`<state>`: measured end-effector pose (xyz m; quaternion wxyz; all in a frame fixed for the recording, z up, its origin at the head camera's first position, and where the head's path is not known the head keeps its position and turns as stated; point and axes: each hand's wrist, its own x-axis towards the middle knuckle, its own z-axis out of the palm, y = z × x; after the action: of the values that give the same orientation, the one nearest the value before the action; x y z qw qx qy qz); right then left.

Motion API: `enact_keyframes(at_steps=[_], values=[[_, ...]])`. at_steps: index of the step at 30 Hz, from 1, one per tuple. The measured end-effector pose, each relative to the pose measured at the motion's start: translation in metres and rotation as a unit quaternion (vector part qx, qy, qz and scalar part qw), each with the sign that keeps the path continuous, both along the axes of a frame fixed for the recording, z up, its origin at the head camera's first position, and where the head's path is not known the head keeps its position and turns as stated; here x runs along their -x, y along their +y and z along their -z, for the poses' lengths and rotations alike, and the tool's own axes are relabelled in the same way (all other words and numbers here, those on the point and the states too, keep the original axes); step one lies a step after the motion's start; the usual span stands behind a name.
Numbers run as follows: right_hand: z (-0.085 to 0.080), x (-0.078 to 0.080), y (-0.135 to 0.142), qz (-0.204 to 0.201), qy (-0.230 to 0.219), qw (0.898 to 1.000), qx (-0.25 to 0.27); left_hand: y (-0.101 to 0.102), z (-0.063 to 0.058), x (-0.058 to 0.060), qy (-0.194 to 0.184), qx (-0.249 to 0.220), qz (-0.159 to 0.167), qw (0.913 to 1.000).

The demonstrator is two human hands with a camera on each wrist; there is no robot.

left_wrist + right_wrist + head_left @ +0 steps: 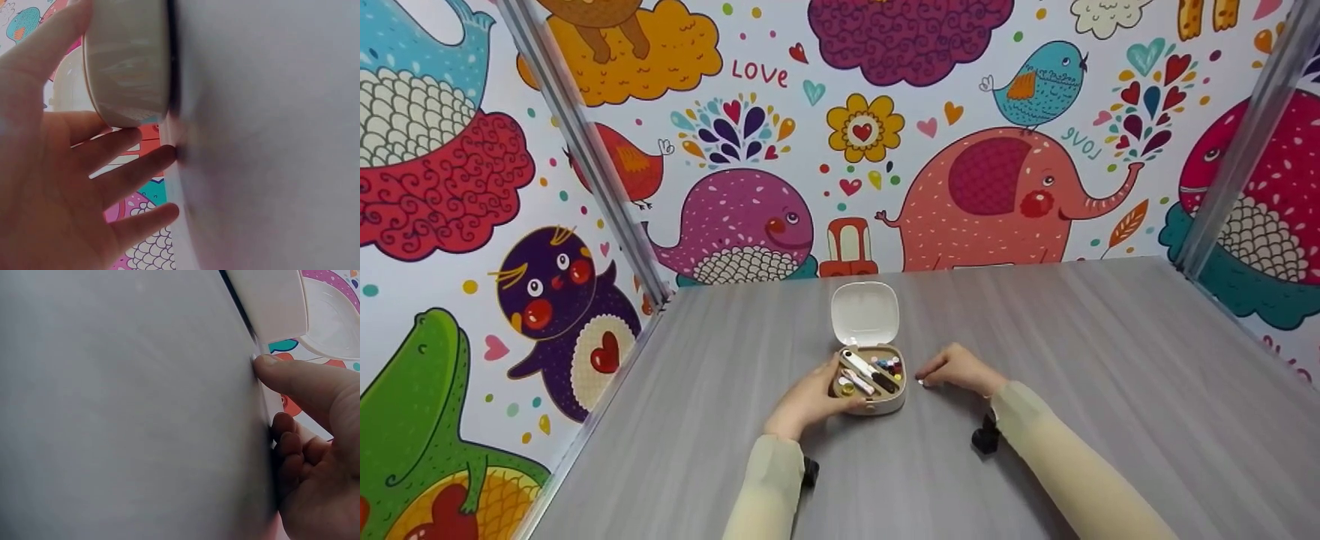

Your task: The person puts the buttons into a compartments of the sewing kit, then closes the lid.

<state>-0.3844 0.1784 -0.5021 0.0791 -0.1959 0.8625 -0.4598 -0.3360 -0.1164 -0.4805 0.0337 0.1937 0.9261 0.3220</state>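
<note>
A small cream box (891, 406) stands on the grey table with its white lid (865, 315) raised at the back. Inside are a white-and-black tool (862, 366) lying diagonally, a second slim white item (858, 382), and several small coloured pieces (889, 365) in the right compartment. My left hand (808, 399) grips the box from the left, thumb at the front and forefinger round the far side; the other fingers are spread (132, 177). Just right of the box, my right hand (962, 369) pinches a tiny white piece (921, 382) at the tabletop, its other fingers curled (289, 444).
The grey tabletop (697, 390) runs back to a wall panel (780, 150) printed with cartoon animals. Metal posts (585, 150) frame the corners. A black device (985, 440) is strapped at my right wrist, another (810, 472) at my left.
</note>
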Motion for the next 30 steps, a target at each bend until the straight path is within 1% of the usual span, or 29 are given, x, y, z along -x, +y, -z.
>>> enact_keyframes(at_steps=[7, 13, 15, 22, 27, 30], values=[[-0.0010, -0.0004, -0.0013, 0.005, 0.006, 1.000, -0.004, -0.0010, 0.0019, 0.0005, 0.005, 0.002, 0.003, 1.0000], [-0.0006, -0.0004, -0.0005, 0.013, -0.003, 1.000, -0.001, -0.0001, 0.0002, -0.0002, -0.008, -0.004, -0.006, 0.9999], [0.0004, -0.0004, 0.0008, 0.013, -0.004, 1.000, -0.003, 0.0000, 0.0005, -0.0005, -0.008, -0.002, -0.004, 1.0000], [-0.0002, -0.0005, 0.0030, 0.002, 0.012, 1.000, -0.015, -0.0004, 0.0008, 0.0004, -0.005, 0.001, 0.000, 1.0000], [-0.0035, 0.0005, 0.0036, -0.012, 0.009, 1.000, -0.014, -0.0003, -0.0002, 0.0004, -0.009, -0.002, -0.006, 0.9999], [-0.0051, 0.0018, 0.0057, -0.014, 0.010, 1.000, -0.013, 0.0000, -0.0002, 0.0004, -0.007, -0.003, -0.003, 1.0000]])
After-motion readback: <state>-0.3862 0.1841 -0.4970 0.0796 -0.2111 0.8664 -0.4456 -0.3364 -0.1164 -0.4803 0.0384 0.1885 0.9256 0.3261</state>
